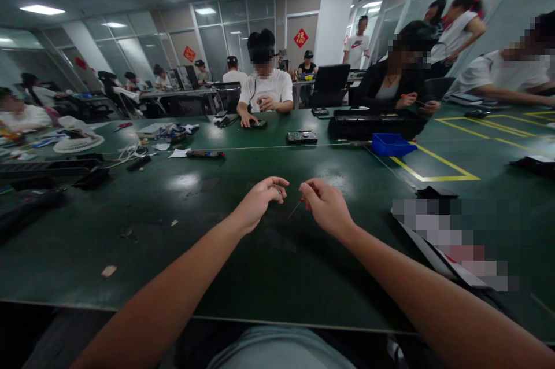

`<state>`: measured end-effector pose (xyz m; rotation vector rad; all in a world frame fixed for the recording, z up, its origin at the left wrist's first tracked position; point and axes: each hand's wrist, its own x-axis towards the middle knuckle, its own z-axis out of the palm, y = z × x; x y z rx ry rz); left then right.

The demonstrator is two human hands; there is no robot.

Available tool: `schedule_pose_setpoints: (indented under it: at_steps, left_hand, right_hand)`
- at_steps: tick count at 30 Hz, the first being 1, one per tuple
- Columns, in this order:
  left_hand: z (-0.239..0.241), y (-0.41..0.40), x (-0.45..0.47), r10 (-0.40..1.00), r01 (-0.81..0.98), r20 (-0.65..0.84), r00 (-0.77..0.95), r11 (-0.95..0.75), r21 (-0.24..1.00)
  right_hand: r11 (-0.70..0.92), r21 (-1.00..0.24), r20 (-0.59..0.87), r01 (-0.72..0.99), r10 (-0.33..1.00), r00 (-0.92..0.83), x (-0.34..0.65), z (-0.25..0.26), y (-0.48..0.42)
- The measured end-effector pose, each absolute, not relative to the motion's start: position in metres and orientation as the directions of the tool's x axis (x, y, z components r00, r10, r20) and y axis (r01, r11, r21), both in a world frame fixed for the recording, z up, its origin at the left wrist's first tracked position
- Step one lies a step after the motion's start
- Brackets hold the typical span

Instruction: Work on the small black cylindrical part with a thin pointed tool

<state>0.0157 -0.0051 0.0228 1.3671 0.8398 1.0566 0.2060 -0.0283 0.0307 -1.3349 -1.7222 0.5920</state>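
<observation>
My right hand [326, 206] pinches a small screwdriver [295, 208], its thin shaft slanting down and left above the table. A bit of red shows at the fingers, where most of the handle is hidden. Facing it, a short gap away, my left hand [262, 200] has its index finger reaching forward and the other fingers curled. A tiny shiny spot shows between its thumb and fingers, too small to name. Both hands are over the dark green table [260, 276]. Beyond them lies a hard drive [302, 136], apart from both hands.
A blue bin [392, 144] stands near a long black casing [377, 124]. Cables, a white fan-like part [78, 142] and dark parts crowd the left. A blurred flat item [455, 247] lies by my right forearm. Across the table a person [265, 88] handles a device.
</observation>
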Motion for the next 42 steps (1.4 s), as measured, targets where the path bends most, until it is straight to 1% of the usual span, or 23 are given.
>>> schedule_pose_setpoints:
  at_steps: [3, 6, 8, 10, 13, 15, 17, 20, 22, 25, 30, 35, 42]
  left_hand:
    - [0.017, -0.009, 0.024, 0.919, 0.147, 0.192, 0.345, -0.255, 0.956]
    - [0.012, -0.015, 0.026, 0.918, 0.387, 0.2, 0.342, -0.331, 0.861]
    - [0.009, -0.018, 0.024, 0.913, 0.475, 0.205, 0.353, -0.363, 0.802]
    - [0.007, -0.017, 0.021, 0.893, 0.514, 0.228, 0.387, -0.414, 0.751]
    - [0.005, -0.013, 0.016, 0.858, 0.546, 0.277, 0.433, -0.494, 0.676]
    - [0.002, -0.009, 0.011, 0.858, 0.567, 0.3, 0.417, -0.503, 0.652]
    - [0.0, -0.005, 0.008, 0.885, 0.581, 0.303, 0.353, -0.461, 0.671]
    - [-0.003, -0.002, 0.003, 0.919, 0.587, 0.298, 0.259, -0.395, 0.706]
    - [-0.004, -0.001, 0.0, 0.913, 0.595, 0.322, 0.252, -0.408, 0.692]
    - [-0.006, -0.001, -0.002, 0.892, 0.59, 0.36, 0.274, -0.451, 0.67]
    - [-0.006, -0.002, -0.001, 0.884, 0.573, 0.351, 0.308, -0.467, 0.673]
    - [-0.007, -0.002, -0.001, 0.886, 0.564, 0.354, 0.299, -0.463, 0.684]
    - [-0.008, -0.002, -0.001, 0.892, 0.522, 0.338, 0.3, -0.45, 0.724]
  right_hand:
    - [0.322, -0.778, 0.345, 0.54, 0.937, -0.063, 0.206, 0.029, -0.027]
    - [0.331, -0.78, 0.348, 0.532, 0.935, -0.072, 0.206, 0.027, -0.026]
    - [0.342, -0.777, 0.351, 0.528, 0.932, -0.087, 0.205, 0.025, -0.026]
    - [0.359, -0.773, 0.365, 0.524, 0.926, -0.096, 0.205, 0.025, -0.026]
    - [0.387, -0.761, 0.402, 0.52, 0.911, -0.089, 0.206, 0.024, -0.026]
    - [0.402, -0.761, 0.424, 0.51, 0.902, -0.078, 0.207, 0.023, -0.026]
    - [0.424, -0.77, 0.453, 0.477, 0.89, -0.06, 0.208, 0.022, -0.026]
    - [0.47, -0.8, 0.502, 0.373, 0.865, -0.012, 0.208, 0.021, -0.026]
    - [0.495, -0.81, 0.525, 0.314, 0.851, 0.014, 0.208, 0.021, -0.027]
    - [0.521, -0.806, 0.547, 0.282, 0.837, 0.018, 0.208, 0.021, -0.027]
    - [0.52, -0.794, 0.543, 0.314, 0.839, -0.016, 0.206, 0.022, -0.027]
    - [0.505, -0.776, 0.551, 0.377, 0.835, 0.015, 0.206, 0.023, -0.027]
    - [0.495, -0.779, 0.541, 0.386, 0.841, 0.014, 0.206, 0.027, -0.029]
